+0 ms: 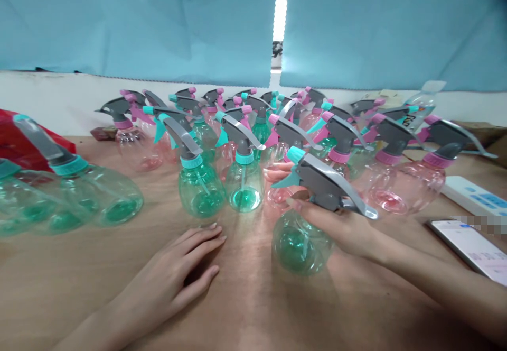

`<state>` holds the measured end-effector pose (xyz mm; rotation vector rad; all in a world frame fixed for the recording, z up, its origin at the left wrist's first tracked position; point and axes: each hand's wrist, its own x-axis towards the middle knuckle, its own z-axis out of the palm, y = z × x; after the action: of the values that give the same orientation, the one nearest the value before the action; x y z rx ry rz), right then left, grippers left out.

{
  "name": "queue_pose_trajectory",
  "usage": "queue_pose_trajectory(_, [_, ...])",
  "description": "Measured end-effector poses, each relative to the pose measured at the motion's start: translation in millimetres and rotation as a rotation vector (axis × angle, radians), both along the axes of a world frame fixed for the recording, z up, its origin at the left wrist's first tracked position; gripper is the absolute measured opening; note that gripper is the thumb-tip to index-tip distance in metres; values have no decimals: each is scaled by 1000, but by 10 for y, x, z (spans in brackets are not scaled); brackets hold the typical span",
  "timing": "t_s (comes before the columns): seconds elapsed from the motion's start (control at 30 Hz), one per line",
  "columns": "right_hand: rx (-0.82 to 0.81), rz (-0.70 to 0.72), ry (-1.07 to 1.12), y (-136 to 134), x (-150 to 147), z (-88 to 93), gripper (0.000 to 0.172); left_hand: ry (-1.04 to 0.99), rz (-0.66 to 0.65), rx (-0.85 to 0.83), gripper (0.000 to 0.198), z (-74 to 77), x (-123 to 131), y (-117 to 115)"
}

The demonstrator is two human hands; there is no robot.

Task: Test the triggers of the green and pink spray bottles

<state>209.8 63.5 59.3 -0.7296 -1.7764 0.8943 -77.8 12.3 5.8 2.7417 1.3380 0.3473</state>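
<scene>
My right hand [332,221] grips a green spray bottle [299,248] by its neck, just under the grey and turquoise trigger head. The bottle is close to the tabletop and leans a little; I cannot tell whether its base touches. My left hand [194,258] rests on the wooden table [245,308] with its fingers stretched out and nothing in them. Nearest beyond it stand two green spray bottles, one on the left [201,190] and one on the right [243,184]. Pink spray bottles, such as one at the right [414,184], stand past my right hand.
Several more pink and green spray bottles crowd the back of the table. At the left are green bottles [106,195] and a red bag [24,134]. A phone [471,248], a white power strip [475,192] and a clear bottle [423,100] are at the right.
</scene>
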Motion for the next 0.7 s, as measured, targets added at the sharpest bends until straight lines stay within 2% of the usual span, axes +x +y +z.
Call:
queue_pose_trajectory(0.17, [-44, 34, 17, 28, -22, -6, 15, -6, 10, -3, 40, 1, -1, -1])
queue_pose_trajectory(0.33, [-31, 38, 9, -10, -55, 42, 29, -12, -9, -19, 37, 18, 13, 15])
queue_pose_trajectory(0.53, [-126, 95, -44, -176, -161, 85, 35, -38, -40, -7, 34, 18, 34, 18])
queue_pose_trajectory(0.7, [-126, 141, -37, -306, -244, 80, 25, -84, -68, 12, 31, 19, 78, -19])
